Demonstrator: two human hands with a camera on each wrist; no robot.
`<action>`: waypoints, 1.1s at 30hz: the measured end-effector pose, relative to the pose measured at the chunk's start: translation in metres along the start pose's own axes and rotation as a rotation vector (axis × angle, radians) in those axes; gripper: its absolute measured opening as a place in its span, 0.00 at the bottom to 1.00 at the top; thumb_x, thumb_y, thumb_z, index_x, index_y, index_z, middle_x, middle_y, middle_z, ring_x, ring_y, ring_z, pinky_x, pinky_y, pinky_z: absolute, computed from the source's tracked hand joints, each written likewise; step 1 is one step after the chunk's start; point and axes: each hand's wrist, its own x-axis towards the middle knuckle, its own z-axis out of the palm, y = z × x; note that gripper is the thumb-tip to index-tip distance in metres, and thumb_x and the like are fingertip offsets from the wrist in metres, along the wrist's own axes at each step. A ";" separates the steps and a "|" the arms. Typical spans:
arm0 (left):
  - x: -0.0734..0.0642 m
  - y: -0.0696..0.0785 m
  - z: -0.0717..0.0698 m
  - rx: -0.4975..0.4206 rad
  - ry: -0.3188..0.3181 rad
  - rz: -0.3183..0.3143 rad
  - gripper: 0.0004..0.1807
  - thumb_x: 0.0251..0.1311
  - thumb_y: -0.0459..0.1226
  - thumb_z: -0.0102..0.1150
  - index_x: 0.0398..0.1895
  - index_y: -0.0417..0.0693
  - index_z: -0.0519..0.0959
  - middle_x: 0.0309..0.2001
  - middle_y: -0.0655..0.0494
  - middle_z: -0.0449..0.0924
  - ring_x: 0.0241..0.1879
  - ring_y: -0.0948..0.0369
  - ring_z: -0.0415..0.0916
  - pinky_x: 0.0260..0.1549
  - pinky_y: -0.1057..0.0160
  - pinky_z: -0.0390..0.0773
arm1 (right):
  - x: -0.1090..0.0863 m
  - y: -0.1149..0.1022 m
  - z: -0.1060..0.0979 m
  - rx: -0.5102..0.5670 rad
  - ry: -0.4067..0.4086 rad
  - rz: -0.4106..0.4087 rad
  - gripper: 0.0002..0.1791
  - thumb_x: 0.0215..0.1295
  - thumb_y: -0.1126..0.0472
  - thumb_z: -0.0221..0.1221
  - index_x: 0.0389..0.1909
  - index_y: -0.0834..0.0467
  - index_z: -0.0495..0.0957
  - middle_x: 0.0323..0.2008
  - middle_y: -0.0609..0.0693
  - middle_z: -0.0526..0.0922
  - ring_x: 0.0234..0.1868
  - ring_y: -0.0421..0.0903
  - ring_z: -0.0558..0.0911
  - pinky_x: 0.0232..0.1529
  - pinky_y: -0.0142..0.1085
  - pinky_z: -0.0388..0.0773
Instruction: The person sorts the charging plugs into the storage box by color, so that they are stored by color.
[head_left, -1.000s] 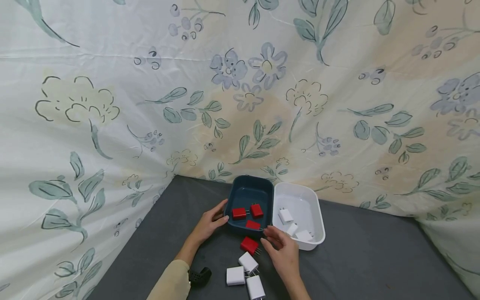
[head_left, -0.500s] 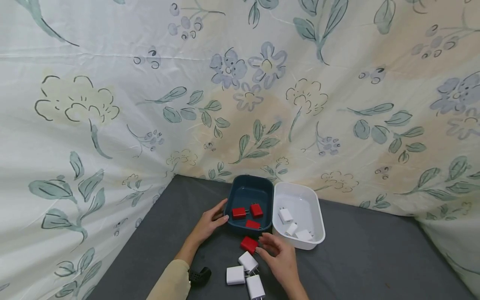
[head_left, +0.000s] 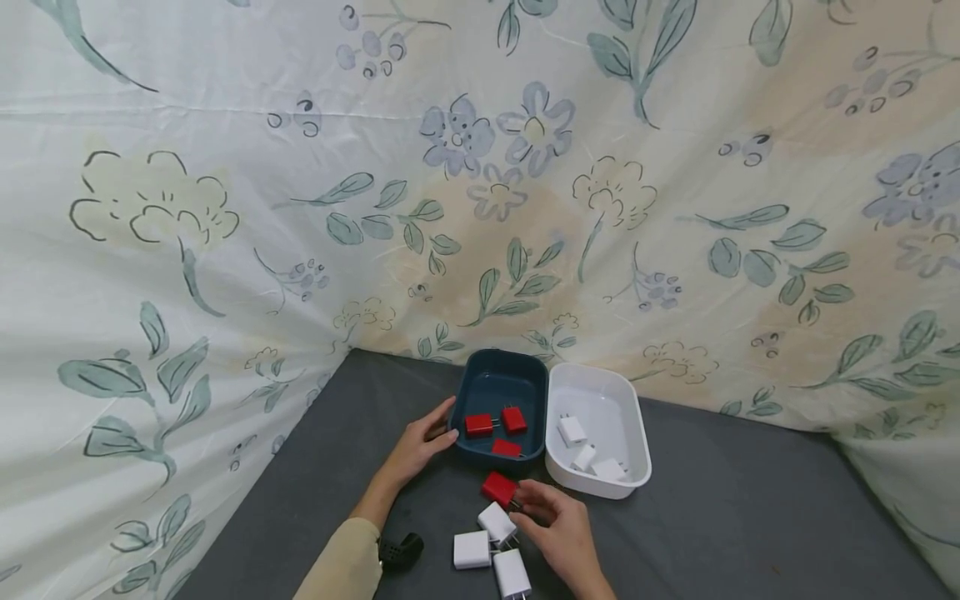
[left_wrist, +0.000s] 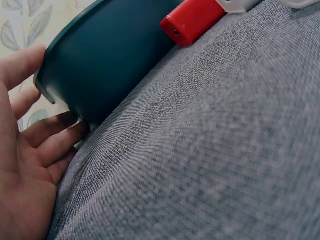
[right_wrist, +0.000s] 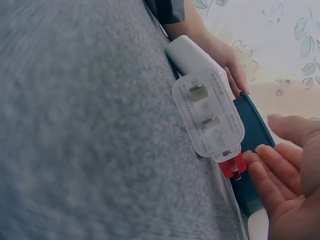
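Note:
My left hand (head_left: 416, 446) rests against the left side of a dark teal bin (head_left: 501, 385), its thumb near the front corner. In the left wrist view its fingertips touch the bin's wall and lower edge. Several red plug-in chargers (head_left: 478, 426) lie inside. My right hand (head_left: 558, 527) hovers by a loose red charger (head_left: 498, 488) in front of the bin, its fingers loosely bent and nothing between them. Three white chargers (head_left: 472, 550) lie close together, nearer me. In the right wrist view one white charger (right_wrist: 209, 115) shows its prongs and partly covers the red charger (right_wrist: 232, 166).
A white bin (head_left: 600, 392) stands right beside the teal one, with several white chargers (head_left: 572, 431) in it. Dark grey cloth (head_left: 735, 500) covers the table. A floral curtain (head_left: 675, 250) hangs behind. A black band (head_left: 401, 552) is on my left wrist.
My right hand has moved from the teal bin's front right corner down toward me, to beside the loose red charger. My left hand has stayed at the bin.

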 end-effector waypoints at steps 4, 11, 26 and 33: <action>0.000 -0.002 0.000 -0.004 -0.004 0.001 0.36 0.69 0.39 0.54 0.76 0.41 0.53 0.70 0.34 0.63 0.67 0.43 0.67 0.63 0.51 0.71 | -0.001 0.004 0.002 -0.027 -0.050 -0.006 0.26 0.50 0.62 0.73 0.53 0.61 0.81 0.44 0.54 0.87 0.43 0.44 0.86 0.43 0.30 0.83; 0.000 0.001 0.001 0.015 -0.009 0.000 0.35 0.69 0.40 0.54 0.76 0.43 0.54 0.70 0.35 0.64 0.67 0.44 0.68 0.63 0.49 0.70 | -0.003 0.008 0.005 -0.060 -0.089 -0.031 0.27 0.47 0.64 0.74 0.52 0.62 0.81 0.44 0.54 0.87 0.42 0.42 0.86 0.43 0.30 0.83; -0.001 0.002 0.001 0.021 0.000 0.007 0.35 0.69 0.38 0.54 0.76 0.41 0.54 0.69 0.33 0.64 0.66 0.42 0.68 0.64 0.47 0.69 | -0.005 0.009 0.005 -0.088 -0.185 -0.053 0.31 0.45 0.65 0.75 0.54 0.65 0.79 0.45 0.56 0.85 0.43 0.44 0.85 0.44 0.31 0.83; 0.000 0.003 -0.001 0.020 -0.005 0.009 0.35 0.69 0.37 0.53 0.76 0.40 0.54 0.70 0.33 0.62 0.67 0.41 0.66 0.64 0.48 0.68 | -0.006 0.008 0.008 -0.106 -0.146 -0.068 0.30 0.44 0.67 0.75 0.52 0.65 0.80 0.44 0.55 0.86 0.42 0.43 0.85 0.43 0.31 0.83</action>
